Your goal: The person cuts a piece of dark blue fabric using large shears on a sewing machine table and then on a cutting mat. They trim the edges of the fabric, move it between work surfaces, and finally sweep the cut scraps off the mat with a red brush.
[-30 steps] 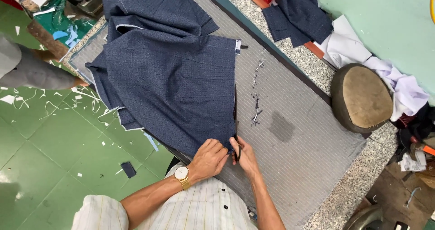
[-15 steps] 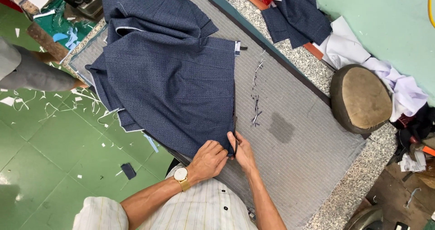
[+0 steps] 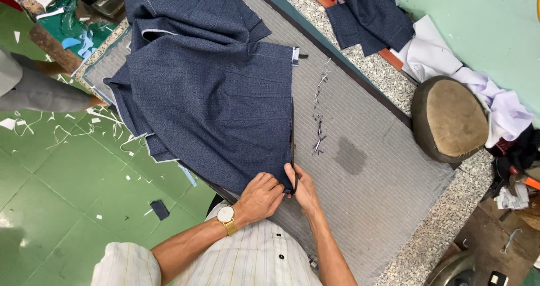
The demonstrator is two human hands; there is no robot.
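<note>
Flat, dark blue checked garment (image 3: 219, 106), hands pinching its corner

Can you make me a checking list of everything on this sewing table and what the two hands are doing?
Surface: grey striped mat on a speckled table, with a dark damp-looking patch.
Job's things: navy jacket spread flat, its edge pinched at the near corner.
Clutter: thread scraps, round tan pressing pad, more navy cloth, white cloth.
Grippers: left hand and right hand both grip the jacket's edge.
Cables: nothing seen.
Surroundings: green floor strewn with white scraps.
</note>
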